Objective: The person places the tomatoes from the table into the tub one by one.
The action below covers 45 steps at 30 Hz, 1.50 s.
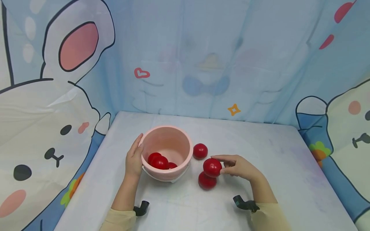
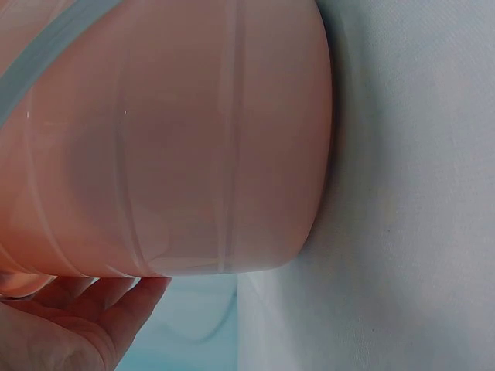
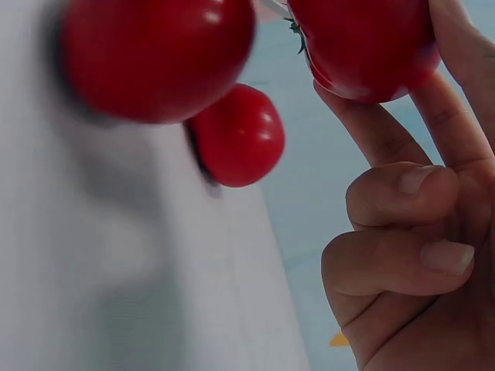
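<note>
We see the left hand (image 1: 134,158) at the left side of a round, pale pink plastic bucket (image 1: 169,175), its fingers laid fairly straight along the outer wall; in the left wrist view the fingertips press against that wall. The bucket stands on a white cloth-covered table (image 1: 289,166), its thin white handle (image 1: 172,180) hanging down on the near side. Inside, towards the near left, we make out three glossy red tomatoes (image 1: 160,162) lying close together, one of them mostly hidden by the near rim

To the right of the bucket, the right hand (image 1: 238,166) pinches a round, shiny red tomato (image 1: 212,167) between thumb and fingers, and the right wrist view shows us two other fingers folded towards the palm and a bit of green stem (image 3: 297,35) on the fruit. We see this tomato held above the table, apart from a second red tomato (image 1: 207,181) on the near side. A third red tomato (image 1: 200,151) rests on the table farther away, just right of the bucket. Beyond the table's far edge we see a light blue cloth backdrop (image 1: 162,48) printed with cartoon rabbits
</note>
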{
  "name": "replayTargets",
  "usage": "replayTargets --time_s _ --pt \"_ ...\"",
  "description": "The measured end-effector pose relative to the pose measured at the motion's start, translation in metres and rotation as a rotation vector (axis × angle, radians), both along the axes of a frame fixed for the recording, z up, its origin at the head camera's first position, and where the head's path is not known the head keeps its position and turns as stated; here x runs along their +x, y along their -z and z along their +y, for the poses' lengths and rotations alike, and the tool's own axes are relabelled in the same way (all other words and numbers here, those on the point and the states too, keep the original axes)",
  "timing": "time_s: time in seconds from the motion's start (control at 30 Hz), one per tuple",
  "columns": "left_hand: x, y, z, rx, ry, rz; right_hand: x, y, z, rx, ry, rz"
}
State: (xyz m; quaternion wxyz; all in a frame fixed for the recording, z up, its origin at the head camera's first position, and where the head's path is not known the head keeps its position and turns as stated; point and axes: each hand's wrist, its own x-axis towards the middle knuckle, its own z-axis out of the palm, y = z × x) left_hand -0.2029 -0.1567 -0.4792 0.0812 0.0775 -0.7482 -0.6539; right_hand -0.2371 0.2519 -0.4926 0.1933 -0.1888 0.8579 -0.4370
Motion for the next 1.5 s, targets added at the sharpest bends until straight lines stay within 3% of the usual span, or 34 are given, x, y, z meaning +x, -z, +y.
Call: replayTargets --time_s 0.3,0.6,1.07,1.27,1.5 --pt "-0.001 0.001 0.000 0.003 -0.005 0.007 -0.014 -0.025 0.005 0.003 -0.023 0.077" --pt "0.000 0.001 0.001 0.008 -0.004 0.008 -0.037 -0.067 0.002 -0.031 -0.078 0.156" --pt "-0.001 0.000 0.002 0.007 -0.008 0.005 -0.074 -0.134 -0.030 -0.008 -0.158 0.143" --pt "-0.001 0.002 0.001 0.004 -0.004 0.017 -0.088 -0.145 -0.060 -0.004 -0.268 0.158" --pt "-0.002 0.002 0.000 -0.012 -0.007 0.018 -0.104 -0.146 -0.101 -0.054 -0.395 0.122"
